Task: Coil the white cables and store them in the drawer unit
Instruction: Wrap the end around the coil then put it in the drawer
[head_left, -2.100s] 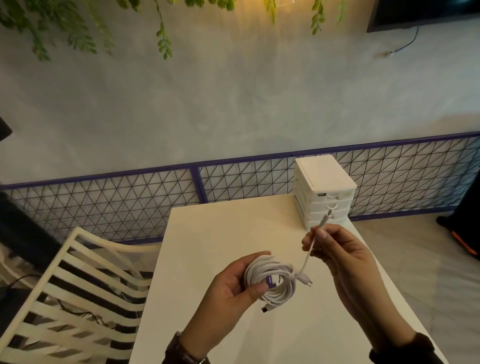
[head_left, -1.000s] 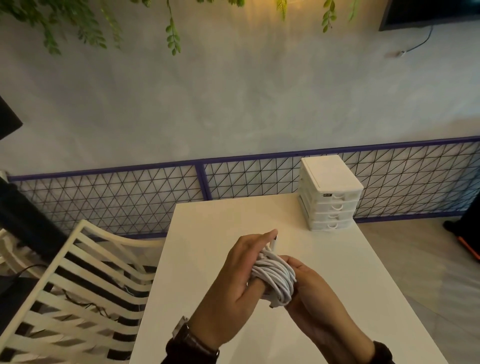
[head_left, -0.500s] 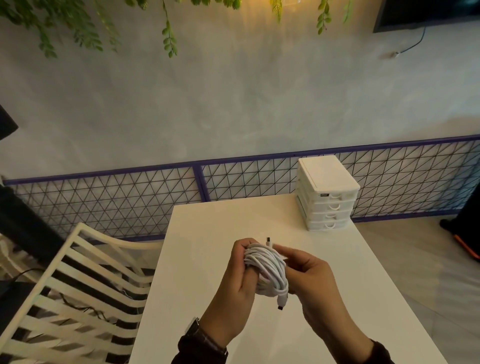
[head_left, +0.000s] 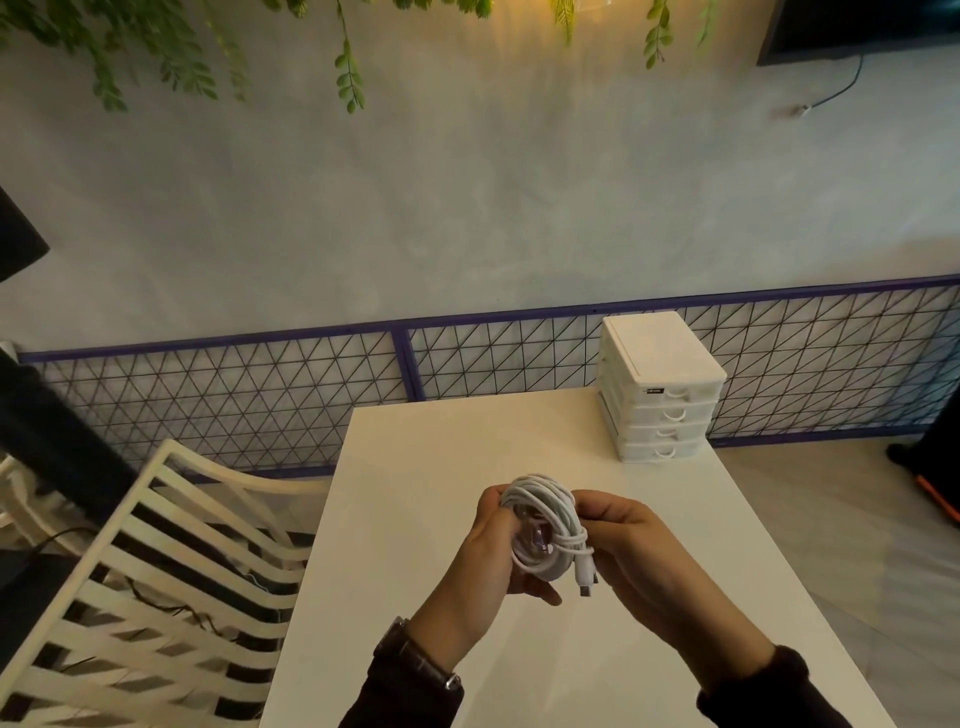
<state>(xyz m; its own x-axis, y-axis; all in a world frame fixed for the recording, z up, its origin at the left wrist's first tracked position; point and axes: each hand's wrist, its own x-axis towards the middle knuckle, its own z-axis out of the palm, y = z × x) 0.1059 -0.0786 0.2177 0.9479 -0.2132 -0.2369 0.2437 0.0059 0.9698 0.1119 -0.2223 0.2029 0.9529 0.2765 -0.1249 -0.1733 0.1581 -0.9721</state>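
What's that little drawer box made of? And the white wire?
The drawer unit looks like white plastic: smooth, slightly glossy, with moulded handle cut-outs. The white cable seems coated in soft, rubbery plastic, since it bends into tight loops.

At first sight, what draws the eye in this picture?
The coiled white cable, held above the white table by both hands: the left hand grips the coil, the right hand holds its side. Next, the white four-drawer unit at the table's far right corner, all drawers closed.
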